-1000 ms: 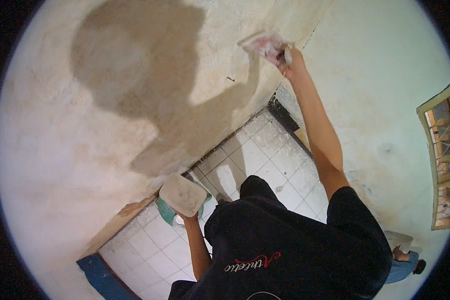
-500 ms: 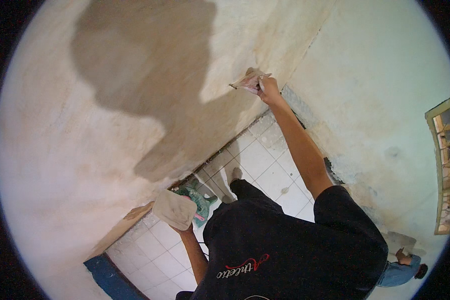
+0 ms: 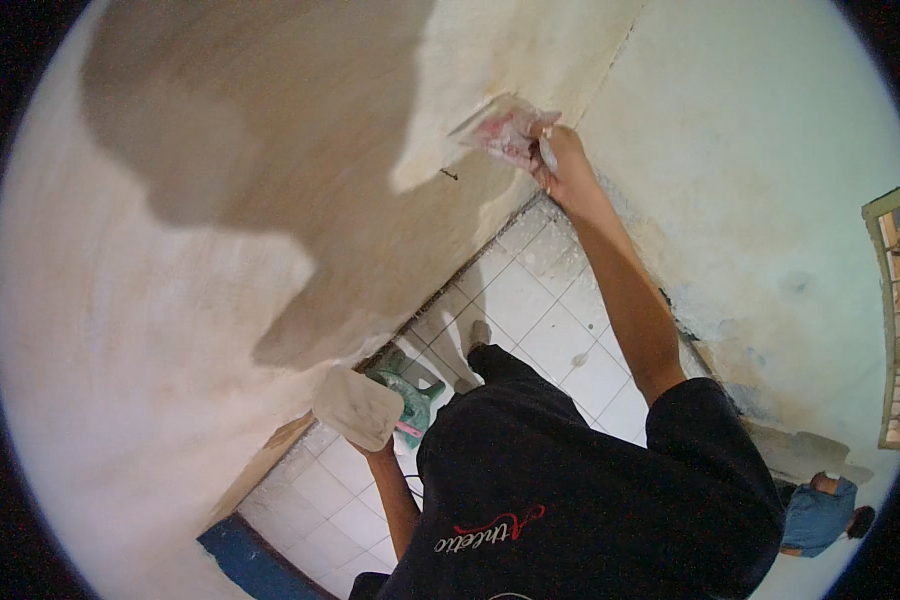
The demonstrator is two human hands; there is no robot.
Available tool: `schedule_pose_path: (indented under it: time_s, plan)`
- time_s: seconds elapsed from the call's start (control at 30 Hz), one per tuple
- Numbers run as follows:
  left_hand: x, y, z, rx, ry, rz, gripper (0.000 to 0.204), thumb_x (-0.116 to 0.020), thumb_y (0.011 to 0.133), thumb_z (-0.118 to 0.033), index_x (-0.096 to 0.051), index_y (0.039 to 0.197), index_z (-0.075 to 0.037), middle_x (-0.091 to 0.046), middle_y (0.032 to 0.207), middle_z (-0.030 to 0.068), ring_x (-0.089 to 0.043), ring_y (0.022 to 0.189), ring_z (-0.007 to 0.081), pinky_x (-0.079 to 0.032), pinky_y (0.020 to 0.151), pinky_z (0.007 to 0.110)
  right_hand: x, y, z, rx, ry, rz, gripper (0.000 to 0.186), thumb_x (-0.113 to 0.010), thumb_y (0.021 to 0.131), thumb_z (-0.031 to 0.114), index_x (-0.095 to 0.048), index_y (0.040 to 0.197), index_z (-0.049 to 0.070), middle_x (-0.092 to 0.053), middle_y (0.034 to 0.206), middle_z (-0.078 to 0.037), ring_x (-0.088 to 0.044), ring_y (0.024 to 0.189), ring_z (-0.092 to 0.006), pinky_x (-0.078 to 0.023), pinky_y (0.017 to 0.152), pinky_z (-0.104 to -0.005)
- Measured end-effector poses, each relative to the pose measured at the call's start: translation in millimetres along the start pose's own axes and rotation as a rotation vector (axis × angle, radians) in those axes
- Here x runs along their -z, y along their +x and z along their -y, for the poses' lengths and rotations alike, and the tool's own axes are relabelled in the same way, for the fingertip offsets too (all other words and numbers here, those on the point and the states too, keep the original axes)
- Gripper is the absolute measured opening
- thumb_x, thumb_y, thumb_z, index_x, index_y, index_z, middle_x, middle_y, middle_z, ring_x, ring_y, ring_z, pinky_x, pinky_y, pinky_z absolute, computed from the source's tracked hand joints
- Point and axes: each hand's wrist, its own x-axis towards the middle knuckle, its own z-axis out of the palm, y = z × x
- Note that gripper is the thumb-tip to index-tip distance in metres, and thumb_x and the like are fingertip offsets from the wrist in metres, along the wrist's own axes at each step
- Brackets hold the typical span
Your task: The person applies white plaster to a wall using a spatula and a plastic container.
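My right hand (image 3: 564, 165) grips a wide putty scraper (image 3: 502, 130), its blade smeared white and reddish, against the beige wall (image 3: 200, 290) near the corner. Low on the left, my left hand (image 3: 372, 452) holds up a pale, rounded-square plate (image 3: 358, 408) with greyish smears on it. Most of the left fingers are hidden beneath that plate. A small dark mark (image 3: 450, 175) shows on the wall just below the scraper.
A green stool-like object (image 3: 425, 395) stands on the white tiled floor (image 3: 530, 310), partly behind the plate. At right, a pale green wall (image 3: 750, 190) has a framed opening (image 3: 882, 330). Another person in blue (image 3: 818, 515) is at lower right. A blue board (image 3: 255, 560) lies lower left.
My right hand has moved up along the wall, and the scraper's blade now faces more toward the camera. The plate in my left hand has shifted slightly right. The other person's arm has lowered.
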Motion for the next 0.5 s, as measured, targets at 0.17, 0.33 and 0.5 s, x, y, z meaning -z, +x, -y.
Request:
schedule_pose_path:
  time_s: [0.17,0.33,0.5]
  plan:
    - [-5.8,-5.3,17.6,0.146,-0.238,-0.014,0.076,-0.075,0.076,-0.029,-0.041,0.141,-0.009,-0.048,0.140,0.0117,-0.044,0.131,0.0285,-0.035,0.110,0.039,30.1,-13.0,-54.6,0.017,-0.144,-0.084,0.021,-0.048,0.085,0.004,-0.058,0.100,-0.006,-0.063,0.096,-0.015,-0.067,0.089,-0.0295,-0.058,0.078,-0.0468]
    - [-8.1,3.0,21.5,0.059,-0.035,-0.029,0.075,-0.075,0.076,-0.027,-0.042,0.140,-0.009,-0.049,0.139,0.0125,-0.045,0.129,0.0298,-0.036,0.109,0.040,5.5,19.1,-76.0,-0.107,-0.202,-0.106,0.020,-0.048,0.089,0.007,-0.059,0.098,-0.007,-0.066,0.092,-0.017,-0.069,0.084,-0.0302,-0.060,0.077,-0.0455]
    - [-2.1,31.6,-36.6,-0.263,0.052,-0.099,0.074,-0.075,0.076,-0.027,-0.043,0.140,-0.008,-0.049,0.138,0.0134,-0.045,0.128,0.0308,-0.036,0.109,0.041,-17.2,25.1,-50.6,-0.115,-0.101,-0.036,0.018,-0.052,0.091,0.009,-0.058,0.099,-0.006,-0.065,0.090,-0.016,-0.069,0.079,-0.0273,-0.061,0.073,-0.0430]
